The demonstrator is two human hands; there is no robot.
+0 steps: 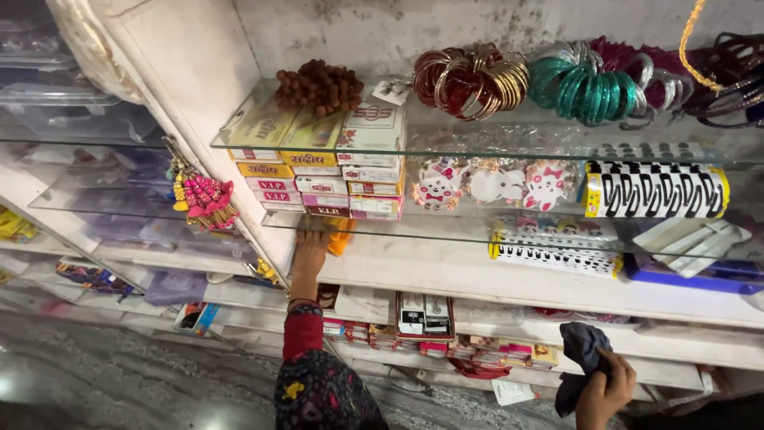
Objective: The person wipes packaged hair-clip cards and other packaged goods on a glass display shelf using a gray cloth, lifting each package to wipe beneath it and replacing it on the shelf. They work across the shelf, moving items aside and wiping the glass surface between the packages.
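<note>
My left hand (309,255) reaches up onto the white shelf (446,275) under a glass shelf. Its fingers touch an orange item (341,236) lying just below a stack of small flat boxes (322,187); whether it grips the item is hidden by the glass edge. The left sleeve is red and dark with a coloured pattern. My right hand (605,390) is low at the bottom right, closed around a dark grey cloth (579,358) that hangs from it.
The upper glass shelf (493,139) carries brown beads (318,86), red-gold bangles (469,80) and teal bangles (585,87). Hair-clip cards (656,189) and cartoon clips (493,183) lie below. Lower shelves hold small packets (426,314). A pink tassel (203,195) hangs at left.
</note>
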